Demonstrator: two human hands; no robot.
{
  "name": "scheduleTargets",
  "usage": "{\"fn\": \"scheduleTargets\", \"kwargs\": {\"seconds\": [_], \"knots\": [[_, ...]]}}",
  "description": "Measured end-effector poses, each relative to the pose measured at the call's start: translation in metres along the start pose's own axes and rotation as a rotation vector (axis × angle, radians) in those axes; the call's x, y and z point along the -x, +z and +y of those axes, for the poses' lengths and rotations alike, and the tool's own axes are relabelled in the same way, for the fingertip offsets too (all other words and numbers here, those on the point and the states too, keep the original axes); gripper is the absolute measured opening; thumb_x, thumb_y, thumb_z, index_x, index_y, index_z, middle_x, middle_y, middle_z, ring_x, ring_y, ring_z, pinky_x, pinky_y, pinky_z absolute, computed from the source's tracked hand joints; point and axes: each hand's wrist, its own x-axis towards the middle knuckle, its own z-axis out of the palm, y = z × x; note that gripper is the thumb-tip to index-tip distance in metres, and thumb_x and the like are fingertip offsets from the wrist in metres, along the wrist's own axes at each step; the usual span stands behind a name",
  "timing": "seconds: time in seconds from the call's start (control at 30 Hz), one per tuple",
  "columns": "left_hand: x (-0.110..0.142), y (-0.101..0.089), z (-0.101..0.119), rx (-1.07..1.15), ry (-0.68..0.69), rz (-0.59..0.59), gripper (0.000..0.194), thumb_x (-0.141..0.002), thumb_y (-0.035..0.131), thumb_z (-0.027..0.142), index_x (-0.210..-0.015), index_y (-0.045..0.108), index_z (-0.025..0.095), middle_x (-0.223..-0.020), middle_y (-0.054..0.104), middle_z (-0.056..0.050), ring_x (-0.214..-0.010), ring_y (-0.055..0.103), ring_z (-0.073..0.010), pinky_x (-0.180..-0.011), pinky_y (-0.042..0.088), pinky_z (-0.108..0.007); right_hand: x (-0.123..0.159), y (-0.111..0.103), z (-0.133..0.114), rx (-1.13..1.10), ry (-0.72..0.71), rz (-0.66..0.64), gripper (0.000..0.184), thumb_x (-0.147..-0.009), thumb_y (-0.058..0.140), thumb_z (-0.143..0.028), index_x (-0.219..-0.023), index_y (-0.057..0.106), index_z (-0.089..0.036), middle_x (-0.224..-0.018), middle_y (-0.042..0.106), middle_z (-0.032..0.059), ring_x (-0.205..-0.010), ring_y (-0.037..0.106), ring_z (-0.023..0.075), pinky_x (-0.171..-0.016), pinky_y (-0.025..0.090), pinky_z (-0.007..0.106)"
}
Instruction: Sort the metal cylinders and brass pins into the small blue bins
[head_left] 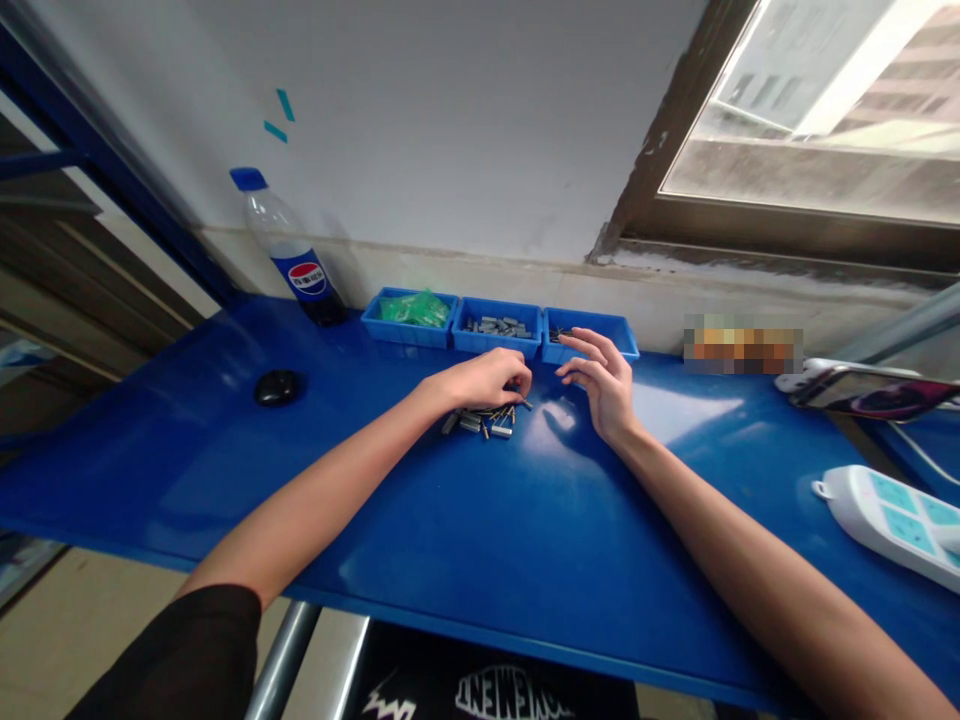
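Observation:
My left hand (pixel 491 380) is curled over a small pile of metal parts on the blue table, with its fingertips pressed together. Whatever it pinches is hidden by the fingers. The pile shows silver metal cylinders (pixel 470 422) and thin brass-coloured pins (pixel 501 412), partly covered by the hand. To the right, my right hand (pixel 607 388) hovers with its fingers spread and nothing visible in them, in front of the right blue bin (pixel 611 335). Dark thin pieces lie in that bin. The middle blue bin (pixel 497 342) holds several grey metal pieces (pixel 499 327).
The left blue bin (pixel 409 333) contains green plastic (pixel 412 308). A cola bottle (pixel 304 270) and a black computer mouse (pixel 277 387) stand at left on the blue table (pixel 480 530). Over at right are a propped phone (pixel 877 390) and a white power strip (pixel 892 515).

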Motion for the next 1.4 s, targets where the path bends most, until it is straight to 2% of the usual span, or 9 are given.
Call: {"fn": "scheduleTargets", "kwargs": {"seconds": [0.17, 0.33, 0.53, 0.63, 0.87, 0.93, 1.0, 1.13, 1.4], "knots": [[0.0, 0.0, 0.0, -0.008, -0.023, 0.028, 0.005, -0.09, 0.069, 0.01, -0.087, 0.073, 0.012, -0.094, 0.068, -0.007, -0.082, 0.063, -0.016, -0.076, 0.046, -0.025, -0.001, 0.0, 0.0, -0.021, 0.018, -0.015, 0.039, -0.08, 0.072, -0.029, -0.119, 0.071, -0.027, -0.115, 0.078, 0.0056, -0.068, 0.067, 0.0168, -0.064, 0.053, 0.033], [-0.003, -0.004, 0.005, 0.174, -0.02, 0.195, 0.007, -0.091, 0.064, 0.01, -0.093, 0.069, 0.014, -0.086, 0.073, -0.004, -0.078, 0.066, -0.015, -0.073, 0.046, -0.025, -0.001, 0.0, 0.002, 0.019, 0.058, -0.048, 0.027, -0.084, 0.072, -0.033, -0.11, 0.075, -0.025, -0.086, 0.078, 0.0027, -0.063, 0.064, 0.0164, -0.064, 0.052, 0.032], [-0.003, -0.006, 0.009, 0.267, -0.028, 0.382, 0.013, -0.083, 0.074, 0.015, -0.093, 0.067, 0.016, -0.082, 0.073, 0.0, -0.077, 0.069, -0.014, -0.074, 0.048, -0.025, -0.001, 0.0, 0.0, 0.071, 0.095, -0.195, 0.021, -0.085, 0.078, -0.04, -0.098, 0.08, -0.024, -0.08, 0.078, 0.0032, -0.064, 0.065, 0.0164, -0.065, 0.051, 0.032], [-0.003, -0.005, 0.01, 0.276, -0.035, 0.402, 0.012, -0.082, 0.073, 0.016, -0.091, 0.066, 0.017, -0.082, 0.073, 0.0, -0.077, 0.069, -0.0142, -0.074, 0.048, -0.025, -0.002, 0.0, -0.002, 0.101, 0.095, -0.245, 0.023, -0.081, 0.084, -0.041, -0.097, 0.082, -0.024, -0.082, 0.079, 0.0033, -0.066, 0.067, 0.0166, -0.067, 0.052, 0.032], [-0.005, -0.001, 0.009, 0.265, -0.039, 0.393, 0.013, -0.083, 0.075, 0.021, -0.09, 0.066, 0.017, -0.084, 0.072, -0.001, -0.079, 0.068, -0.0146, -0.075, 0.048, -0.026, -0.003, -0.002, -0.001, 0.114, 0.086, -0.216, 0.023, -0.076, 0.087, -0.039, -0.093, 0.083, -0.024, -0.078, 0.078, 0.0027, -0.066, 0.067, 0.0174, -0.068, 0.054, 0.033], [-0.003, -0.004, 0.008, 0.24, -0.071, 0.375, 0.017, -0.082, 0.077, 0.023, -0.093, 0.066, 0.017, -0.085, 0.073, -0.002, -0.079, 0.068, -0.0152, -0.074, 0.048, -0.026, -0.002, -0.001, 0.0, 0.094, 0.06, -0.143, 0.021, -0.078, 0.085, -0.038, -0.092, 0.082, -0.023, -0.08, 0.079, 0.0033, -0.064, 0.066, 0.0168, -0.066, 0.054, 0.033], [0.0, -0.01, 0.007, 0.232, -0.093, 0.286, 0.02, -0.082, 0.078, 0.025, -0.096, 0.068, 0.016, -0.085, 0.073, -0.003, -0.077, 0.067, -0.0155, -0.071, 0.048, -0.026, -0.001, 0.0, 0.001, 0.055, 0.02, -0.029, 0.022, -0.08, 0.081, -0.037, -0.098, 0.081, -0.024, -0.094, 0.081, 0.005, -0.066, 0.066, 0.0169, -0.065, 0.054, 0.033], [0.006, -0.016, 0.008, 0.177, -0.03, 0.039, 0.017, -0.079, 0.081, 0.022, -0.093, 0.074, 0.015, -0.087, 0.074, -0.005, -0.08, 0.068, -0.0165, -0.071, 0.048, -0.026, 0.0, 0.001, 0.001, 0.003, -0.006, 0.058, 0.047, -0.079, 0.078, -0.033, -0.125, 0.072, -0.03, -0.135, 0.073, 0.0072, -0.077, 0.071, 0.0185, -0.065, 0.055, 0.033], [0.002, -0.005, 0.01, 0.086, 0.022, -0.083, 0.012, -0.076, 0.073, 0.006, -0.082, 0.079, 0.015, -0.078, 0.072, -0.003, -0.071, 0.065, -0.014, -0.067, 0.045, -0.023, -0.001, -0.002, 0.003, 0.051, 0.007, -0.004, 0.047, -0.081, 0.073, -0.04, -0.126, 0.067, -0.029, -0.131, 0.073, 0.0084, -0.071, 0.068, 0.0176, -0.066, 0.055, 0.035]]}}
